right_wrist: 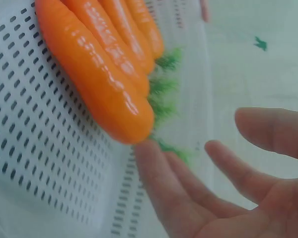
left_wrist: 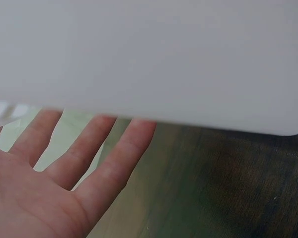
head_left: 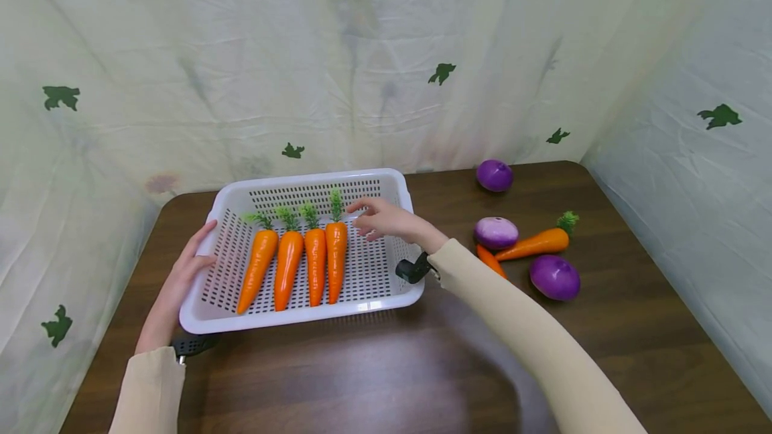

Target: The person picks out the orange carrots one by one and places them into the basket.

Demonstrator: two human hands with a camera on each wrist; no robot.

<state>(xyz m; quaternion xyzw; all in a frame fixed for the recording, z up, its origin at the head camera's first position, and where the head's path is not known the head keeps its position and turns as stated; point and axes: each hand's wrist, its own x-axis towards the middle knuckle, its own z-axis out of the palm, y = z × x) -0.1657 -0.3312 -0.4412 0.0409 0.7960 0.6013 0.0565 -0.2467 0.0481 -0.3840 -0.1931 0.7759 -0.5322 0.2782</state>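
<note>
Touching the left edge of the white basket point(head_left: 304, 315), the left hand point(head_left: 179, 281) has straight, spread fingers, their tips hidden by the wall. The right hand point(head_left: 389, 218), fingers parted, hangs inside the right edge beside four carrots point(head_left: 289, 266); contact is hard to tell. Toward the table's point(head_left: 362, 380) right edge lie an onion point(head_left: 555, 278), a partly hidden carrot point(head_left: 490, 260), a leafy carrot point(head_left: 537, 244) and a paler onion point(head_left: 496, 233); another onion point(head_left: 494, 175) sits by the far edge.

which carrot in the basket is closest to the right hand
The rightmost carrot in the white basket: its leafy top lies right by the right hand's fingers, while the other three sit farther left.
</note>
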